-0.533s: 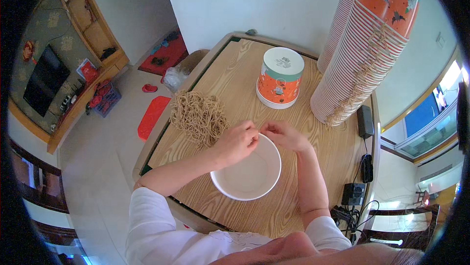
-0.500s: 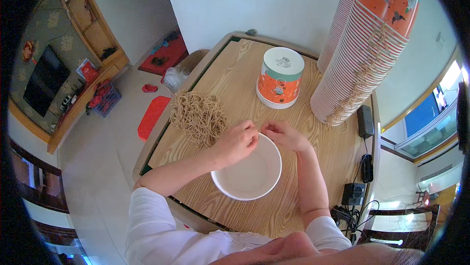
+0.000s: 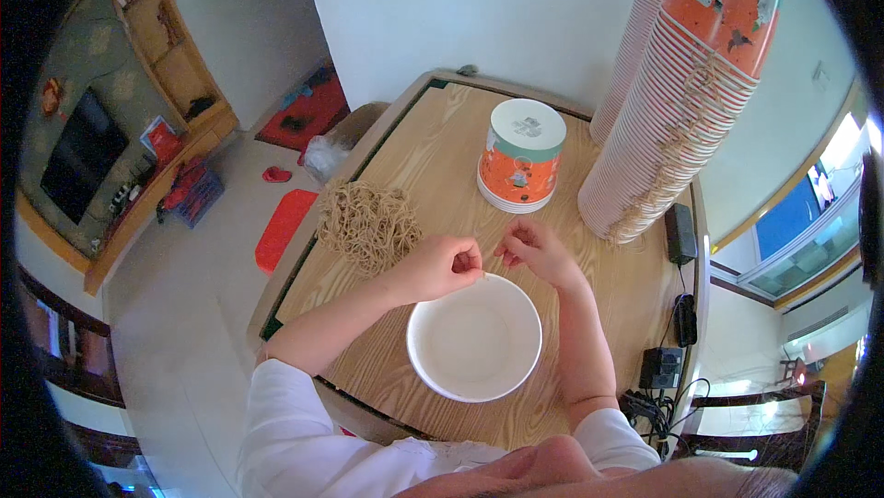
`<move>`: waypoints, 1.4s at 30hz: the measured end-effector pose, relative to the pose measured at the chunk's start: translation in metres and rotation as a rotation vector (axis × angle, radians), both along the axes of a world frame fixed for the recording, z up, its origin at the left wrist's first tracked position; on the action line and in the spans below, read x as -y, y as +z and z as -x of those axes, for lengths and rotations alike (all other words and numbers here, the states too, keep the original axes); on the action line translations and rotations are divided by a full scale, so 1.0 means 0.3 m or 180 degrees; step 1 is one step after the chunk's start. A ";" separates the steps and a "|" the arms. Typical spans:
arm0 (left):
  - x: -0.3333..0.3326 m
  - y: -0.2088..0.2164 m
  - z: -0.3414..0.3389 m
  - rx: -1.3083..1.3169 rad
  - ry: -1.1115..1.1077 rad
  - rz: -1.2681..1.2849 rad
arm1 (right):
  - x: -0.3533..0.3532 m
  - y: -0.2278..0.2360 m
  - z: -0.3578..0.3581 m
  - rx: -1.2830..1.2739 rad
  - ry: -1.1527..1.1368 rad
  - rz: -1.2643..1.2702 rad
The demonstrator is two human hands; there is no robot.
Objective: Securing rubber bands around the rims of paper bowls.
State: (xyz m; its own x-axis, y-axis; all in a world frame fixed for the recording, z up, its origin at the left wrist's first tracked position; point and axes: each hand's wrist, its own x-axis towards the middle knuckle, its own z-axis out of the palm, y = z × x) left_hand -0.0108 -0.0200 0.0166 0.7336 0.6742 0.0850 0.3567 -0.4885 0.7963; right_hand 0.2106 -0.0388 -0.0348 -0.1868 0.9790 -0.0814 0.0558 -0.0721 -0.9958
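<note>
A white paper bucket (image 3: pixel 474 387) stands upright in front of me on the wood-grain table (image 3: pixel 368 378), its mouth facing up. At its far rim my left hand (image 3: pixel 442 268) is closed in a pinch, thumb against forefinger. Just beyond the rim on the right, my right hand (image 3: pixel 539 249) has its fingers curled together, a small gap from the left hand. Whatever lies between either hand's fingertips is too small to make out. A tangled heap of tan cords (image 3: pixel 368 226) lies left of my left hand.
Beyond my hands an orange and green printed bucket (image 3: pixel 518 171) stands upside down. Tall stacks of nested buckets (image 3: pixel 658 121) rise at the back right, tan cords hanging down one. Black power adapters (image 3: pixel 661 367) and cables lie along the right edge. A red stool (image 3: pixel 287 231) is on the left.
My two hands have drawn slightly apart at the rim. The white bucket has shifted a little toward me and to the right. The whole view has tilted slightly.
</note>
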 end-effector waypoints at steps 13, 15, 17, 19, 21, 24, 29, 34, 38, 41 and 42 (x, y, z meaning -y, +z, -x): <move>0.071 -0.020 -0.002 -0.0360 -0.0032 -0.0740 | 0.023 0.053 -0.015 0.0853 0.1767 -0.0541; 0.077 -0.022 -0.006 -0.0417 -0.0031 -0.0888 | 0.019 0.048 -0.006 0.1009 0.1851 -0.0581; 0.083 -0.023 -0.005 -0.0333 -0.0025 -0.0867 | 0.021 0.053 0.006 0.0967 0.1933 -0.0438; 0.088 -0.025 0.005 -0.0313 -0.0001 -0.0826 | 0.029 0.057 0.015 0.1043 0.1769 -0.0627; 0.092 -0.025 0.018 -0.0290 0.0016 -0.0784 | 0.033 0.052 0.014 0.1119 0.1595 -0.0812; 0.097 -0.021 0.044 -0.0246 0.0066 -0.0392 | 0.032 0.042 -0.013 0.0951 0.0803 -0.0266; 0.090 -0.029 0.073 -0.0049 0.0082 -0.0039 | 0.061 0.067 -0.034 0.1666 0.0553 -0.0367; 0.061 -0.086 0.092 0.0092 -0.0079 0.0379 | 0.107 0.140 -0.003 0.1730 0.0630 -0.0607; 0.008 -0.181 0.050 0.1026 -0.0051 0.2018 | 0.120 0.143 0.000 0.1626 0.0393 -0.0898; -0.040 -0.197 0.017 0.1340 -0.0135 0.3242 | 0.120 0.118 -0.006 0.1715 0.0227 -0.0788; -0.032 -0.172 0.002 0.0958 0.0016 0.3070 | 0.118 0.120 0.000 0.1740 0.0242 -0.0732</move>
State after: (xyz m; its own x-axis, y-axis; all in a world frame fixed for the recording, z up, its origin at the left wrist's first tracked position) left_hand -0.0115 -0.0103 -0.0348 0.7684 0.5559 -0.3170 0.0762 0.4123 0.9079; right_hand 0.2105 -0.0742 0.0012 -0.2479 0.9684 0.0271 0.5611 0.1663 -0.8108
